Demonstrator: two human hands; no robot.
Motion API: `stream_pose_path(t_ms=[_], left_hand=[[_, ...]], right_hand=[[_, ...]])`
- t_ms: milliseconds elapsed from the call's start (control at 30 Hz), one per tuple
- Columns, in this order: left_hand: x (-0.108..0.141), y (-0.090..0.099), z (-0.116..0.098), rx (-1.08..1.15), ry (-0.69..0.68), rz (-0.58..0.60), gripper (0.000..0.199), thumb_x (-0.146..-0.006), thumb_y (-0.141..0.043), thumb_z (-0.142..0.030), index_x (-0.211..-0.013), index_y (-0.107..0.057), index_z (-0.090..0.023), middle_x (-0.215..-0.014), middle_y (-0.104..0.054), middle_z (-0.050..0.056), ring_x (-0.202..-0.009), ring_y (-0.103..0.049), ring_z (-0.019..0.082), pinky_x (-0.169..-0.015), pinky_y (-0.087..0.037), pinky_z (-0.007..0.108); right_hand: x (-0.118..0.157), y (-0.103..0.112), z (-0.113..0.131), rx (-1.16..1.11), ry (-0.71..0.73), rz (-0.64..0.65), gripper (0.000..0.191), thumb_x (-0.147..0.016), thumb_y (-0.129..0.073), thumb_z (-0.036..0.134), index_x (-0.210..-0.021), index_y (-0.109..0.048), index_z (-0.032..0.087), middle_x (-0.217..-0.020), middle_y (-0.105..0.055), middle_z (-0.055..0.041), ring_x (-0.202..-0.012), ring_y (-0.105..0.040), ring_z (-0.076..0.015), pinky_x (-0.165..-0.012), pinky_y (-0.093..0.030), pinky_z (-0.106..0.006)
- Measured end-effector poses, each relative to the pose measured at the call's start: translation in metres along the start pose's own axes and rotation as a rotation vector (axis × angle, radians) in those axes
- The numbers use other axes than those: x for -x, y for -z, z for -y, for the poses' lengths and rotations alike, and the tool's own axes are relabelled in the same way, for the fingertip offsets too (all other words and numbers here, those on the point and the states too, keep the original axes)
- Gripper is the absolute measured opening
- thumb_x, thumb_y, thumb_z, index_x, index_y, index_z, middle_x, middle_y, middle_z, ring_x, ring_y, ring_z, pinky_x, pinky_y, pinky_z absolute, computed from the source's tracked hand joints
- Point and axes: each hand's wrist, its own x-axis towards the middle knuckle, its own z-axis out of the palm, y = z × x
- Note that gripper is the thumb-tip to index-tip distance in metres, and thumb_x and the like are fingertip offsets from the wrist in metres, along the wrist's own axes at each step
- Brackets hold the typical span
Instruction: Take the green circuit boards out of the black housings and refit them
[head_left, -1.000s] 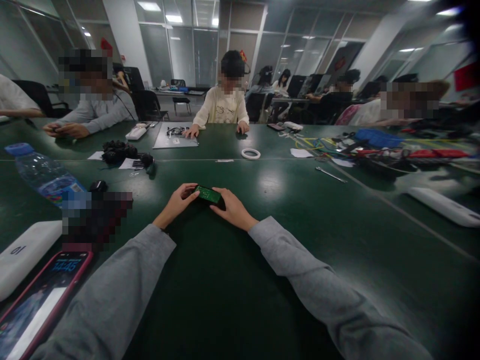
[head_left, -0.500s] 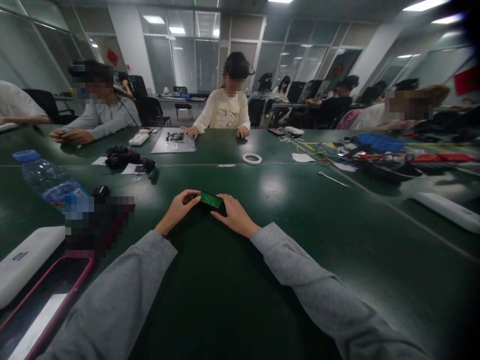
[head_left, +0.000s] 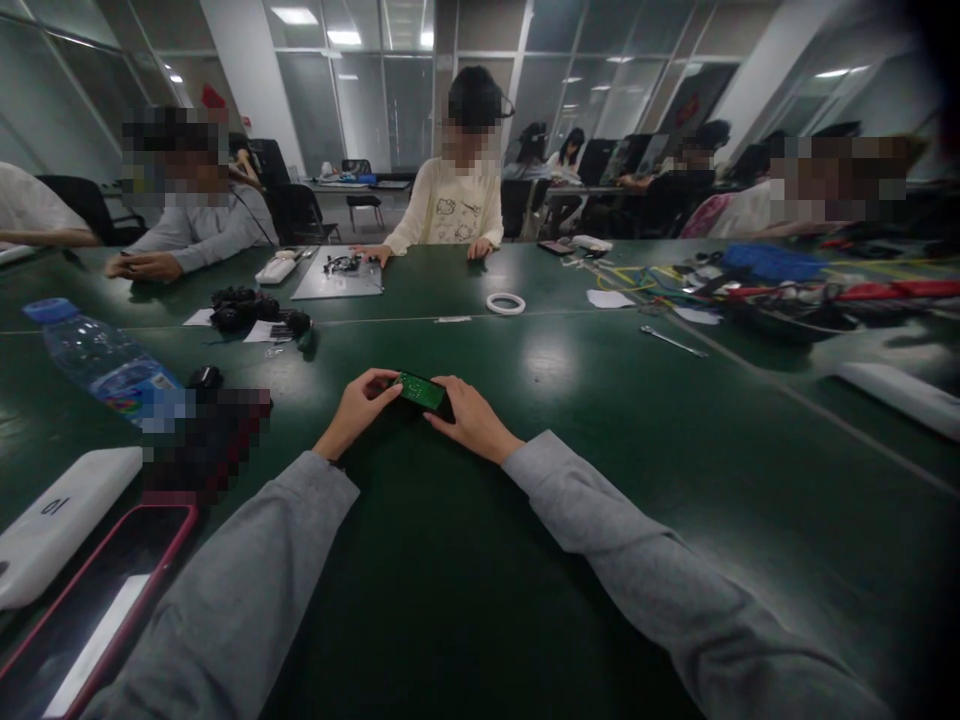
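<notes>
Left hand (head_left: 358, 410) and right hand (head_left: 480, 423) are holding green-screened device (head_left: 421, 391), lying nearer the wearer than white ring (head_left: 505, 310); fingers are clamping opposite ends. Steadying it well is probably requiring light, even pressure.

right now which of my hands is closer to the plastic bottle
Left: your left hand, holding one end of the device, is to the right of the bottle; your right hand, on the other end, is farther right.

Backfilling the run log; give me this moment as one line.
left hand: grips device, left end; right hand: grips its right end; device: green face toward camera; beyond: white ring, wrench; left side: bottle, phone
</notes>
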Motion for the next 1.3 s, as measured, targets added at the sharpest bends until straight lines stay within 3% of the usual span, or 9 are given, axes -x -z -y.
stream_pose_path(t_ms=[300, 533, 733, 900, 1133, 1300], left_hand=[[0.0, 0.0, 0.005, -0.017, -0.01, 0.01, 0.04, -0.074, -0.068, -0.041, -0.106, -0.062, -0.019, -0.104, -0.064, 0.008, -0.093, -0.061, 0.02, -0.082, -0.05, 0.037], [0.0, -0.001, 0.002, 0.004, 0.012, 0.013, 0.042, -0.072, -0.07, -0.04, -0.106, -0.058, -0.019, -0.111, -0.063, 0.009, -0.095, -0.061, 0.021, -0.084, -0.049, 0.039], [-0.002, -0.003, 0.006, 0.16, 0.062, 0.007, 0.056, -0.072, -0.07, -0.039, -0.119, -0.047, -0.019, -0.124, -0.057, 0.013, -0.109, -0.059, 0.024, -0.092, -0.047, 0.042], [0.0, -0.002, 0.002, 0.102, 0.044, 0.068, 0.057, -0.074, -0.069, -0.039, -0.124, -0.048, -0.02, -0.129, -0.055, 0.013, -0.121, -0.052, 0.025, -0.101, -0.041, 0.044], [0.002, 0.0, -0.004, 0.052, 0.031, 0.158, 0.053, -0.075, -0.068, -0.041, -0.122, -0.053, -0.02, -0.124, -0.059, 0.011, -0.115, -0.056, 0.025, -0.099, -0.043, 0.044], [0.001, 0.0, -0.005, 0.082, 0.052, 0.131, 0.044, -0.084, -0.056, -0.046, -0.118, -0.058, -0.019, -0.119, -0.062, 0.01, -0.112, -0.058, 0.024, -0.096, -0.046, 0.041]], right_hand=[[-0.002, 0.005, 0.001, -0.028, 0.023, -0.022, 0.054, -0.081, -0.063, 0.015, -0.128, -0.037, 0.022, -0.122, -0.047, -0.0113, -0.112, -0.049, -0.0292, -0.093, -0.046, -0.048], [-0.001, 0.006, 0.003, -0.025, 0.006, -0.017, 0.052, -0.081, -0.064, 0.018, -0.127, -0.039, 0.021, -0.122, -0.048, -0.0115, -0.111, -0.05, -0.0285, -0.093, -0.046, -0.047], [-0.001, 0.004, 0.0, -0.052, -0.011, -0.014, 0.051, -0.085, -0.063, 0.024, -0.129, -0.038, 0.019, -0.121, -0.051, -0.0106, -0.11, -0.052, -0.0259, -0.093, -0.045, -0.043], [-0.001, 0.0, -0.004, -0.114, 0.013, -0.019, 0.051, -0.085, -0.064, 0.026, -0.129, -0.038, 0.021, -0.122, -0.051, -0.0098, -0.111, -0.051, -0.0255, -0.095, -0.044, -0.044], [-0.001, 0.001, -0.004, -0.159, 0.025, -0.015, 0.052, -0.085, -0.063, 0.021, -0.13, -0.038, 0.023, -0.123, -0.05, -0.0093, -0.113, -0.049, -0.0261, -0.096, -0.044, -0.046], [0.0, 0.001, -0.006, -0.196, -0.007, -0.015, 0.052, -0.085, -0.062, 0.021, -0.131, -0.038, 0.024, -0.124, -0.05, -0.0093, -0.114, -0.049, -0.0263, -0.098, -0.043, -0.047]])
